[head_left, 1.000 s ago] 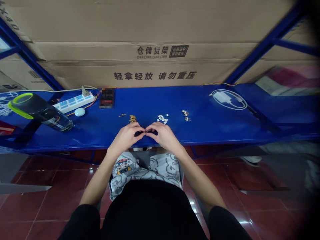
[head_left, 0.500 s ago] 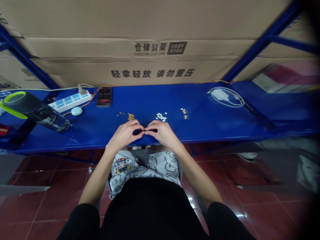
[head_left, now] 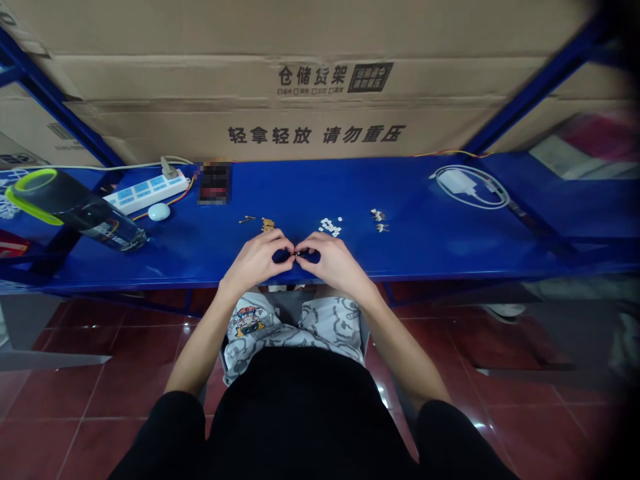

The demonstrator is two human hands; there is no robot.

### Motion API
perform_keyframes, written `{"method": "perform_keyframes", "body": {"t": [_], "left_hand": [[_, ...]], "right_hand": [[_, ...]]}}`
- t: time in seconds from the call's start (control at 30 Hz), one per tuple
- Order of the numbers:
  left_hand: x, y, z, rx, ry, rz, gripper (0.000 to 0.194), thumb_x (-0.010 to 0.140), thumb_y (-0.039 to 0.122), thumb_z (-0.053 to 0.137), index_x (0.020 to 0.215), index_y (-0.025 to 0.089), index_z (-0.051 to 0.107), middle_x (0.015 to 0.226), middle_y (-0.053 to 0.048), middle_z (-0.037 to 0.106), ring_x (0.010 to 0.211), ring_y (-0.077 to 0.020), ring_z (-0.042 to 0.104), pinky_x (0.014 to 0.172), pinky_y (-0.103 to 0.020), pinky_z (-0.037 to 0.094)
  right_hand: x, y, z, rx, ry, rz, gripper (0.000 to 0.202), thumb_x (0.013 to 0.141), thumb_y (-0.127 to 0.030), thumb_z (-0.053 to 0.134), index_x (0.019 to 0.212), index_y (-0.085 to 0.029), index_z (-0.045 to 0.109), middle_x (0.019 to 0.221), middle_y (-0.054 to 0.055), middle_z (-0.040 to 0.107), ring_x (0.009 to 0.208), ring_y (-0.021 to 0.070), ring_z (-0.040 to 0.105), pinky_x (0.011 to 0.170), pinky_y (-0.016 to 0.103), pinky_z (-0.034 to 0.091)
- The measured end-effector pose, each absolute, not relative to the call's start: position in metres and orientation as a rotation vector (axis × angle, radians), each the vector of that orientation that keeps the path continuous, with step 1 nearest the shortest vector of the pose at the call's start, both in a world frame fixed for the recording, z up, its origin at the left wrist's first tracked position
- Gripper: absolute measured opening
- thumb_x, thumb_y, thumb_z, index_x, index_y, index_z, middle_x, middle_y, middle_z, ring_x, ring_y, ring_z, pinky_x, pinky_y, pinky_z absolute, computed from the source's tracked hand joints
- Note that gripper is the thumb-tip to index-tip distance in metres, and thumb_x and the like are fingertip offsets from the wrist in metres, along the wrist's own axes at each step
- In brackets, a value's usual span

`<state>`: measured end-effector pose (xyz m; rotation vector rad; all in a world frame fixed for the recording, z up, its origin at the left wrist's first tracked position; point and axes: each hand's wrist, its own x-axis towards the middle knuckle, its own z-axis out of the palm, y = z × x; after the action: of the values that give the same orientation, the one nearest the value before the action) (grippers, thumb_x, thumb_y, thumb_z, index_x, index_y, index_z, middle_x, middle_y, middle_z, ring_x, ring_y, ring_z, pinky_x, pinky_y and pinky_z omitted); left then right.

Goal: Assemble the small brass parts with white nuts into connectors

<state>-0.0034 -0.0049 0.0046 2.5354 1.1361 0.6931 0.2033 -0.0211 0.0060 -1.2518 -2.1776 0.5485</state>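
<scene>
- Apparently one tiny piece sits between the hands, right at the meeting fingertips; too small to identify.
- Left hand: thumb and forefinger pinched at the tips, rounded gap behind; seems to have the piece's left end.
- Right hand: mirrored pinch, seemingly on the other end.
- Handling, my judgement: let one hand steady while the other makes small adjustments. Light pressure, wrists calm, low over the blue tabletop so a slip lands close. Fingertips hide most of the piece; rolling it slightly would show how it sits.
- Just beyond left hand: brass-coloured pieces. Past them, leftward: thin loose pieces.
- Just beyond right hand: white bits, scattered.
- Farther out, rightward of right hand: stemmed white pieces.
- Well left of left hand: bottle.
</scene>
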Motion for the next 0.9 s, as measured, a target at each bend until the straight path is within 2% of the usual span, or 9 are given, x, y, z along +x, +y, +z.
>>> {"method": "perform_keyframes", "body": {"t": [0.23, 0.5, 0.9], "left_hand": [[-0.002, -0.0057, 0.0045, 2.487, 1.158, 0.697, 0.008, 0.09, 0.029, 0.064, 0.093, 0.022, 0.067, 0.099, -0.001, 0.064, 0.093, -0.0191, 0.063, 0.078, -0.03, 0.05], [-0.0023, -0.0052, 0.0052, 2.468, 1.17, 0.711, 0.007, 0.09, 0.028, 0.062, 0.091, 0.022, 0.065, 0.099, -0.002, 0.065, 0.092, -0.0197, 0.063, 0.077, -0.031, 0.051], [-0.004, -0.0022, 0.0024, 2.544, 1.165, 0.684, 0.009, 0.09, 0.029, 0.062, 0.088, 0.02, 0.062, 0.096, -0.003, 0.063, 0.094, -0.0216, 0.062, 0.085, -0.035, 0.049]], "right_hand": [[0.1996, -0.023, 0.0078, -1.282, -2.174, 0.564, 0.016, 0.082, -0.013, 0.064, 0.095, -0.02, 0.069, 0.093, 0.004, 0.062, 0.084, 0.0181, 0.06, 0.079, 0.03, 0.047], [0.1938, -0.025, 0.0014, -1.242, -2.158, 0.541, 0.01, 0.086, -0.017, 0.059, 0.093, -0.023, 0.062, 0.091, 0.003, 0.056, 0.083, 0.0191, 0.057, 0.077, 0.03, 0.044], [0.1979, -0.0233, 0.0019, -1.225, -2.284, 0.501, 0.016, 0.088, -0.017, 0.056, 0.101, -0.024, 0.064, 0.096, 0.004, 0.054, 0.082, 0.0187, 0.054, 0.077, 0.03, 0.043]]}}
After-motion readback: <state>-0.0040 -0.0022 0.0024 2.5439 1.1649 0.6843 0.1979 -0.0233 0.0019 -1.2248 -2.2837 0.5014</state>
